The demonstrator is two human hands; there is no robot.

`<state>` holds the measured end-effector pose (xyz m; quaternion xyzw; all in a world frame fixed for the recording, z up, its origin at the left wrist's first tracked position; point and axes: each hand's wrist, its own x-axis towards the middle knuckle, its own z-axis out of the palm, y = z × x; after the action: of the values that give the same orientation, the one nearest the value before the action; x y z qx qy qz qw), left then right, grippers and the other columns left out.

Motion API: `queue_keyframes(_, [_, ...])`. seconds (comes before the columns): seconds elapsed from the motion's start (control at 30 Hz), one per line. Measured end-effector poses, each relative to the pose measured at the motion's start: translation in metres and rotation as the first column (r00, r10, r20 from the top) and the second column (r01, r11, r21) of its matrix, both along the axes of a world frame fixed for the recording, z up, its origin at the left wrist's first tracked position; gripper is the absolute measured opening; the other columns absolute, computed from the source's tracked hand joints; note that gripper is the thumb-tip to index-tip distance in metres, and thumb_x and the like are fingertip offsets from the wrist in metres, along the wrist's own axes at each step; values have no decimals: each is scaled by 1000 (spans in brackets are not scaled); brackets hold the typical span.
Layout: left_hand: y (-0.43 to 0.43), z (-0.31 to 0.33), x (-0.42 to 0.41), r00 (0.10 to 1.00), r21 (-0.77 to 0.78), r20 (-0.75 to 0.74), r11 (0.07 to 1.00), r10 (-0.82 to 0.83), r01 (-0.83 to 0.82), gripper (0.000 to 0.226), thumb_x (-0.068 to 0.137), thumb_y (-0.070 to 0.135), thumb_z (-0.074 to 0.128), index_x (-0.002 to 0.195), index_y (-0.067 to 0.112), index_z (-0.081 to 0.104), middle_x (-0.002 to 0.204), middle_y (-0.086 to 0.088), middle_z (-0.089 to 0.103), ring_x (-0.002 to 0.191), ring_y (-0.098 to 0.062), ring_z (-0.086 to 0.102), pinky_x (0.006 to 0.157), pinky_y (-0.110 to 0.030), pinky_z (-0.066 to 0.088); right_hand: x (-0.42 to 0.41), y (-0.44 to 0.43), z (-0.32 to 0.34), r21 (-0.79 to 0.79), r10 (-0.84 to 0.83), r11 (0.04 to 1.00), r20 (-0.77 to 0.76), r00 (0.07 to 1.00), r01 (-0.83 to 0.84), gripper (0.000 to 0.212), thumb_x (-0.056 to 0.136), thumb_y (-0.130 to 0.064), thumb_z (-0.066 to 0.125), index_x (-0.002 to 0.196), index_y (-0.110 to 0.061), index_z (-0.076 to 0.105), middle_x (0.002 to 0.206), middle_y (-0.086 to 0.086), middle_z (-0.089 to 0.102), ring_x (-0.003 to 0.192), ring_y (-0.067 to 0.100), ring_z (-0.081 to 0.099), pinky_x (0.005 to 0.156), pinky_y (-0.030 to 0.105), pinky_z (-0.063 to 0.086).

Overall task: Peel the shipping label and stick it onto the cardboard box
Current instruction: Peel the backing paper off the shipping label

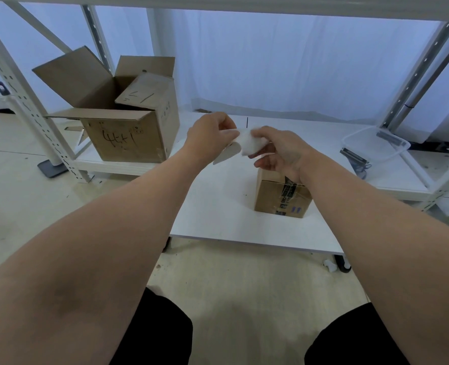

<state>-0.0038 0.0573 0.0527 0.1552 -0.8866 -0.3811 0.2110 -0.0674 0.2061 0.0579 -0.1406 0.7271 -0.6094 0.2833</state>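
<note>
Head view, items listed near to far.

1. Dark-clothed knees, nearest, at the bottom edge; 2 bare forearms reach forward above them.
2. White table point(218, 214), low and bare along its near edge.
3. Cardboard box point(278, 198), small, sealed with printed tape, standing right of centre on the table. Its top is partly hidden under the right wrist.
4. Right hand point(281, 154), held above the box, fingertips pinching the right side of the shipping label point(251, 144).
5. Shipping label, white and held in the air between both hands, just above and to the left of the box, not touching it. Judged very light, thin and limp, prone to curl, and tacky on 1 face once bared. It is best held by corners or margins so the adhesive stays off the skin.
6. Left hand point(210, 135), pinching the label's left edge. A duller flap point(226, 155) hangs below its fingers, probably backing liner coming away, though which layer is which cannot be told for certain.
7. Open carton point(123, 138), large, far left, flaps up, handwriting on its front.
8. Clear plastic tub point(376, 143), far right.
9. White rack upright point(20, 101) and a pale curtain point(270, 61), farthest.
</note>
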Motion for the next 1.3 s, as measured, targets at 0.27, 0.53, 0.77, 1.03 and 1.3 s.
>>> queue_keyframes(0.27, [8,4,5,993,-324,-85,945,-76,45,9,88,22,57,95,17,59,91,8,60,95,-18,58,92,-30,30,-2,4,-3,-49,-69,997,-101,992,64,7,84,-14,67,80,-19,64,87,2,65,76,17,61,47,18,46])
queue_keyframes(0.53, [9,0,6,997,-270,20,959,-79,82,33,89,25,58,119,22,45,95,2,62,90,-19,59,99,-36,30,-3,12,-2,64,0,998,-326,945,22,34,78,5,56,100,-17,69,92,10,60,77,17,56,63,24,45])
queue_keyframes(0.77, [11,0,2,988,-216,128,969,-91,117,34,84,48,62,103,21,55,89,3,65,88,-20,63,89,-46,49,-2,8,-5,95,53,995,-461,886,-10,36,82,1,56,109,-19,67,103,10,67,94,22,60,81,34,51])
queue_keyframes(1.03, [4,-2,1,994,-192,67,976,-91,102,16,89,31,58,92,15,60,90,5,61,92,-20,60,88,-42,50,-3,6,-6,87,40,996,-474,880,2,42,78,6,51,108,-18,67,99,7,65,89,20,58,73,29,48])
queue_keyframes(1.3, [4,-2,-5,996,115,-3,989,-89,89,14,88,25,61,92,13,69,84,3,65,79,-14,57,72,-30,45,0,6,-5,91,87,995,-436,896,-52,45,79,4,51,112,-21,67,107,7,66,87,16,57,61,19,42])
